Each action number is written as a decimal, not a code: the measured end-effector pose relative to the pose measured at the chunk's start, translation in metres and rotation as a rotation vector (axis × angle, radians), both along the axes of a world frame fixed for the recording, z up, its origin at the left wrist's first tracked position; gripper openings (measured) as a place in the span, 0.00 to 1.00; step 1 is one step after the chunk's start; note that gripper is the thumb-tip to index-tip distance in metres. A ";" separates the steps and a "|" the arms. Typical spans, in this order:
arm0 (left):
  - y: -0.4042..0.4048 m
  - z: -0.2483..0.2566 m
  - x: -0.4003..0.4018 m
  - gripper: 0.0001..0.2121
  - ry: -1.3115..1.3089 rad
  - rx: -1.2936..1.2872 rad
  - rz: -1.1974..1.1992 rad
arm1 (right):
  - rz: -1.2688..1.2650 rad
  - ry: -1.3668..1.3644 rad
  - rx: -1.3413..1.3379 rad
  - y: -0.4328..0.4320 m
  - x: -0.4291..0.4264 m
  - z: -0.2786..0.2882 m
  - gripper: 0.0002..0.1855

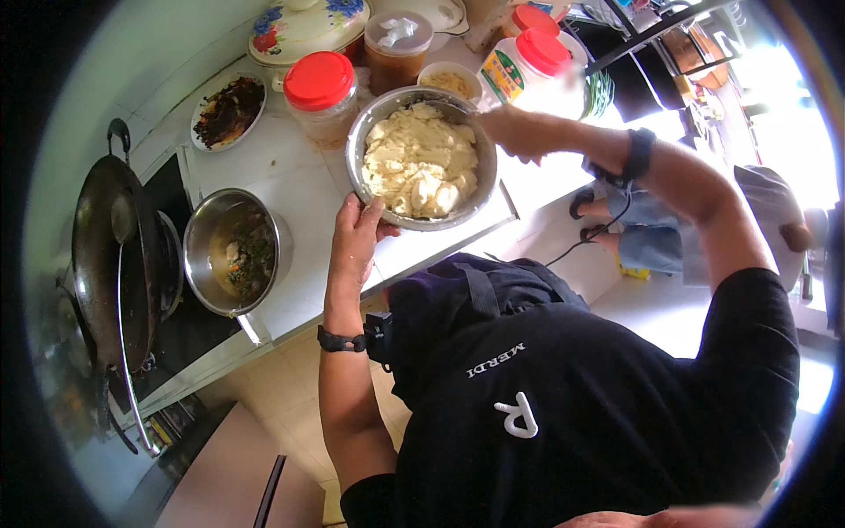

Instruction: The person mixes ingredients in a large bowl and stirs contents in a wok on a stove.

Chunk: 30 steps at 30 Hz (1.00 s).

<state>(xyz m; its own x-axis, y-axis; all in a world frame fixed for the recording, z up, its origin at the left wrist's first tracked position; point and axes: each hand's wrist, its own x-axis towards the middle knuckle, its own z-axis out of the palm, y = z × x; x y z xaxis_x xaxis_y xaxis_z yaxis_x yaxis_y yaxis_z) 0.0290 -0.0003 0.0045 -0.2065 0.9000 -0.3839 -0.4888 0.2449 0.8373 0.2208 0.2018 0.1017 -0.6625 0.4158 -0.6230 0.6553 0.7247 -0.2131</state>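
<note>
My left hand (357, 231) grips the lower left rim of a round metal bowl (487, 188). A pale, lumpy, dough-like mass (422, 162) fills much of the bowl. Curled at the bowl's upper right rim, my right hand (518, 132) is partly washed out by glare, and whether it holds the rim or a utensil cannot be told. Left of the bowl, a steel pot (198, 261) contains broth with chopped greens (251, 257). Just above the bowl stand a red-lidded jar (321, 86), a lidded tub of brown contents (396, 56) and a small bowl of pale yellowish food (450, 82).
A wok (99, 264) with a long-handled ladle (121, 297) in it is at the far left by the black cooktop (198, 356). A plate of dark food (229, 112), a floral lidded pot (307, 30) and more red-lidded jars (521, 66) line the back. Another person (660, 247) stands at the right.
</note>
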 end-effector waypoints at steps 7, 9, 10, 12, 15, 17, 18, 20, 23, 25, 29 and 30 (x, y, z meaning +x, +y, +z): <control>0.002 0.002 -0.003 0.10 0.044 0.028 -0.051 | -0.404 -0.075 -0.546 0.050 -0.025 0.009 0.09; 0.003 0.002 -0.001 0.10 0.052 0.042 -0.025 | -0.439 -0.059 -0.621 0.051 -0.023 0.000 0.13; 0.004 0.002 -0.001 0.10 0.042 0.034 -0.034 | -0.477 -0.091 -0.640 0.050 -0.025 -0.002 0.16; 0.004 0.002 -0.005 0.09 0.022 0.021 -0.054 | -0.619 0.043 -0.897 0.039 -0.018 -0.016 0.09; 0.005 -0.003 -0.013 0.08 0.021 0.030 -0.070 | -0.517 0.113 -0.820 0.016 -0.020 -0.020 0.07; 0.006 0.001 -0.011 0.07 0.021 0.019 -0.061 | 0.068 0.155 -0.315 0.000 -0.013 -0.027 0.10; 0.004 0.000 -0.010 0.07 0.010 0.014 -0.043 | 0.571 0.179 0.116 -0.004 -0.009 -0.035 0.10; 0.002 0.001 -0.007 0.06 -0.003 0.023 -0.012 | 1.033 0.160 0.620 -0.030 -0.004 -0.025 0.13; -0.002 0.001 -0.001 0.05 -0.009 0.064 0.033 | 0.076 0.307 0.081 -0.057 0.021 -0.014 0.27; -0.003 0.002 0.002 0.05 -0.035 0.070 0.036 | 0.207 0.350 0.258 -0.064 0.037 -0.009 0.25; -0.006 0.001 0.005 0.06 -0.063 0.070 0.042 | 0.286 0.479 0.364 -0.064 0.064 -0.017 0.26; -0.007 -0.001 0.006 0.07 -0.068 0.065 0.045 | 0.298 0.458 0.517 -0.064 0.062 -0.013 0.26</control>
<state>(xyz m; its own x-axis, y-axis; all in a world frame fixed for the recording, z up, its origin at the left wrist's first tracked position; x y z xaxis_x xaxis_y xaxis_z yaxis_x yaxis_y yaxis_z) 0.0351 -0.0069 0.0037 -0.2227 0.9138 -0.3398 -0.5542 0.1681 0.8153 0.2825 0.1374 0.0892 -0.9388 0.3429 -0.0321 0.3431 0.9393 -0.0020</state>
